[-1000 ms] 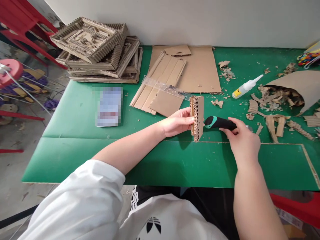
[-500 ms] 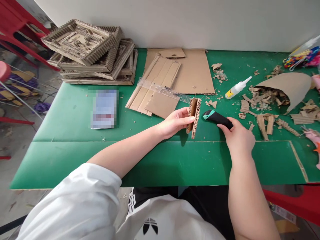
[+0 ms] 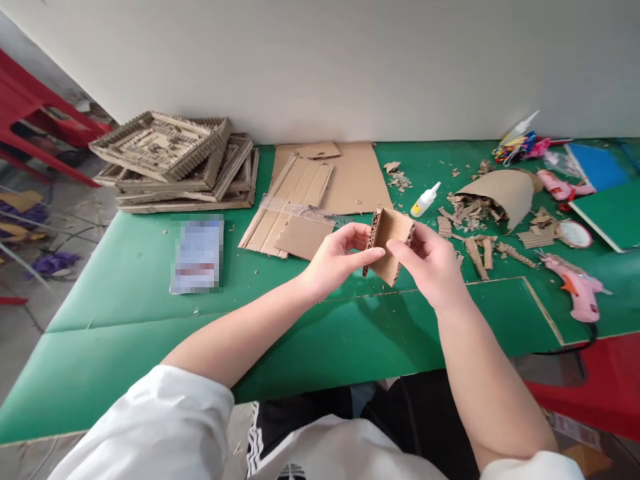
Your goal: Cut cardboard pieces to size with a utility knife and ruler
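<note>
Since the earlier frame the right hand has left the black-and-teal tool, which is out of my view now, and has come over to the cardboard piece; the view has tilted too, so the tabletop sits lower in my picture. I see the piece held up between both hands, in front of the body and apart from the surface below. It is an angled shape with two walls, its corrugated edges showing; whether it is folded or joined I can't tell. Its longer edges run steeply up my view, leaning slightly, so the left hand meets it from one side and the right from the other, neither clearly nearer. On my feed both thumbs press the inner face, their tips just apart, and the fingers wrap behind, clamped on it; those behind the right wall are mostly hidden. Beyond the left hand I make out a clear ruler across cardboard strips; a glue bottle lies past the right.
</note>
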### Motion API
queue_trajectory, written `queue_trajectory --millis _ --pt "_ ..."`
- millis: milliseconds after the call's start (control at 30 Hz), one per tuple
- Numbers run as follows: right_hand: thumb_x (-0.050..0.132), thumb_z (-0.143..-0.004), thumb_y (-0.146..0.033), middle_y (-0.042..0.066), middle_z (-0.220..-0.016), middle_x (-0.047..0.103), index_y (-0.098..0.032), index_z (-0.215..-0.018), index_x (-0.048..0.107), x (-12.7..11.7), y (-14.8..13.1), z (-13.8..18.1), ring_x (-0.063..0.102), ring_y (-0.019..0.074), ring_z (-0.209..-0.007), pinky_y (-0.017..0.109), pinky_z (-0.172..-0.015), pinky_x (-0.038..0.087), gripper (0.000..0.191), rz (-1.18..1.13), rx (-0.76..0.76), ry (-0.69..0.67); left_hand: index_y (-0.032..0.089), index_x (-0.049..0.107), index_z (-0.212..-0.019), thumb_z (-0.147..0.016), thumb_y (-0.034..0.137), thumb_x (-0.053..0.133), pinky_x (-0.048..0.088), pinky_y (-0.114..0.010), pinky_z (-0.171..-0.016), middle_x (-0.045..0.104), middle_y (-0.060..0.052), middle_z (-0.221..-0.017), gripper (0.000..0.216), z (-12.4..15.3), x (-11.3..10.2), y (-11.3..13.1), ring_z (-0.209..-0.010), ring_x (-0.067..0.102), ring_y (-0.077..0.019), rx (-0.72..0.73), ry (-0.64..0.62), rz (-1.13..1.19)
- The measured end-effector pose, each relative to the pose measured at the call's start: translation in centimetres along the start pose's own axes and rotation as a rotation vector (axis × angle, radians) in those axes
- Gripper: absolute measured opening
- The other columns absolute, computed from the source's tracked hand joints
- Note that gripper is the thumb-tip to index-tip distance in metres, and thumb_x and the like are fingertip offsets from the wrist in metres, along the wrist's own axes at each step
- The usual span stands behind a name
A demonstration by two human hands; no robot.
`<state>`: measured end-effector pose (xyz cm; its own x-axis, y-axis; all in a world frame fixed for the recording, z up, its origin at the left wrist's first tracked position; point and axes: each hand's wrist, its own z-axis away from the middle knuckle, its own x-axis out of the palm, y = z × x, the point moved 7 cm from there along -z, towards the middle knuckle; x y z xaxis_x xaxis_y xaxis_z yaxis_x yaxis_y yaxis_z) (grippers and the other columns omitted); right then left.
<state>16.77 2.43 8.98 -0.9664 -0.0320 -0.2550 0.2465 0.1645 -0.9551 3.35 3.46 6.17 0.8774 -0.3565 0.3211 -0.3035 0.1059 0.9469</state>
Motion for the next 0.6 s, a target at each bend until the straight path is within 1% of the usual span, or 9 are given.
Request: queue_trajectory --millis 67,167,267,333,433,500,567,600 --pt "0.062 -0.08 -0.041 0.001 -0.086 0.069 -0.025 -0.1 0.065 -1.3 -0.6 0.1 0.065 0.0181 -0.087 0.03 -0.074 0.055 0.026 -0.102 -0.055 0.072 0.015 0.061 -0.086 -0.071 0.032 0.075 0.048 -0.02 -0.061 0.062 -0.001 -0.08 0.027 -0.2 1.1 1.1 -0.071 0.058 -0.0099 -0.016 -0.093 0.027" --pt "0.061 -0.081 -0.039 0.0 -0.093 0.069 -0.029 -0.104 0.066 -2.7 -0.6 0.7 0.066 0.0181 -0.088 0.031 -0.076 0.056 0.025 -0.243 -0.067 0.084 0.016 0.064 -0.091 -0.076 0.031 0.072 0.049 -0.024 -0.074 0.066 -0.003 -0.09 0.023 -0.3 2.5 1.8 -0.083 0.061 -0.013 -0.063 -0.207 0.039" --pt "0.057 -0.083 -0.04 0.0 -0.095 0.069 -0.03 -0.106 0.066 -3.1 -0.3 1.2 0.066 0.0191 -0.088 0.032 -0.074 0.057 0.026 -0.307 -0.039 0.067 0.017 0.064 -0.095 -0.078 0.032 0.069 0.048 -0.027 -0.078 0.066 -0.003 -0.094 0.023 -0.3 3.3 1.6 -0.087 0.061 -0.015 -0.109 -0.242 0.029" --pt "0.055 -0.084 -0.042 0.001 -0.094 0.069 -0.028 -0.106 0.066 -3.3 -0.3 1.5 0.066 0.0196 -0.088 0.032 -0.072 0.057 0.028 -0.28 -0.038 0.085 0.018 0.064 -0.096 -0.078 0.032 0.068 0.048 -0.027 -0.077 0.066 -0.003 -0.095 0.023 -0.2 3.6 1.2 -0.087 0.061 -0.0152 -0.142 -0.255 0.027" --pt "0.05 -0.087 -0.041 0.002 -0.09 0.069 -0.025 -0.105 0.065 -3.7 -0.8 1.9 0.066 0.0181 -0.085 0.029 -0.068 0.055 0.028 -0.115 -0.091 0.159 0.018 0.063 -0.1 -0.081 0.033 0.065 0.048 -0.027 -0.078 0.066 -0.004 -0.097 0.024 -0.1 3.8 0.6 -0.088 0.061 -0.0151 -0.166 -0.272 0.028" --pt "0.048 -0.088 -0.036 0.002 -0.083 0.068 -0.023 -0.103 0.064 -3.8 -1.6 2.2 0.064 0.0155 -0.077 0.026 -0.063 0.053 0.025 0.068 -0.167 0.212 0.019 0.061 -0.103 -0.082 0.033 0.063 0.049 -0.027 -0.079 0.066 -0.004 -0.098 0.026 -0.2 3.7 0.6 -0.088 0.061 -0.0151 -0.131 -0.267 -0.028" --pt "0.05 -0.088 -0.029 0.001 -0.074 0.067 -0.021 -0.095 0.063 -3.7 -2.9 2.6 0.061 0.0125 -0.064 0.024 -0.056 0.049 0.017 0.297 -0.313 0.274 0.019 0.06 -0.104 -0.082 0.032 0.062 0.049 -0.026 -0.076 0.066 -0.004 -0.095 0.026 -0.3 3.3 1.1 -0.085 0.061 -0.0148 -0.056 -0.228 -0.184" --pt "0.051 -0.087 -0.025 0.001 -0.07 0.066 -0.02 -0.09 0.062 -3.5 -3.6 2.9 0.059 0.0117 -0.06 0.023 -0.054 0.047 0.013 0.409 -0.409 0.299 0.018 0.06 -0.103 -0.081 0.03 0.061 0.049 -0.026 -0.074 0.065 -0.004 -0.094 0.025 -0.3 3.1 1.6 -0.083 0.061 -0.0148 -0.002 -0.192 -0.31"
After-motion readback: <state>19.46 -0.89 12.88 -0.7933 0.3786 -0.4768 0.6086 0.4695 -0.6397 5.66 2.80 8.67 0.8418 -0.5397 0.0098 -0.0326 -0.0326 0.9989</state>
